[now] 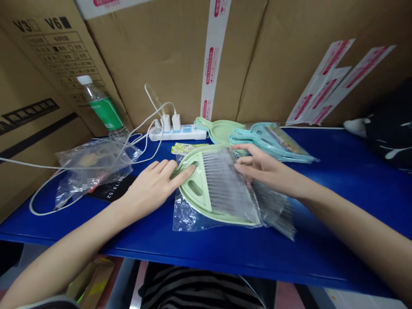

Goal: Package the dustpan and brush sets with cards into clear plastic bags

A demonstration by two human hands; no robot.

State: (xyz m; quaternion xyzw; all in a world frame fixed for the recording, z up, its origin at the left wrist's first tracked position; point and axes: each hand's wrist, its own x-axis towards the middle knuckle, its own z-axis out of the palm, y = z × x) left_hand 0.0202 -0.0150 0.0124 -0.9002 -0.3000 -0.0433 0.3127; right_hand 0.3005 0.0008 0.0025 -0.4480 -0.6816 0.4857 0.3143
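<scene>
A light green dustpan [190,205] lies on the blue table with a matching hand brush [205,182] on it, its grey bristles pointing right. My left hand [156,182] is closed around the handle end, and its index finger presses on the brush by an oval hole. A clear plastic bag [189,219] is under and around the dustpan. At the bristle ends, my right hand [262,167] is closed, its fingers pinching at the bag's edge. More grey bristles [275,210] stick out to the right below that hand, blurred; what they belong to is unclear.
Behind are another green dustpan [222,131] and a bagged light blue dustpan set [270,143]. A power strip [185,134] with white cables, a bottle [104,109], plastic bags [93,161] and a black timer display [111,189] are at left. Cardboard boxes [167,56] wall the back.
</scene>
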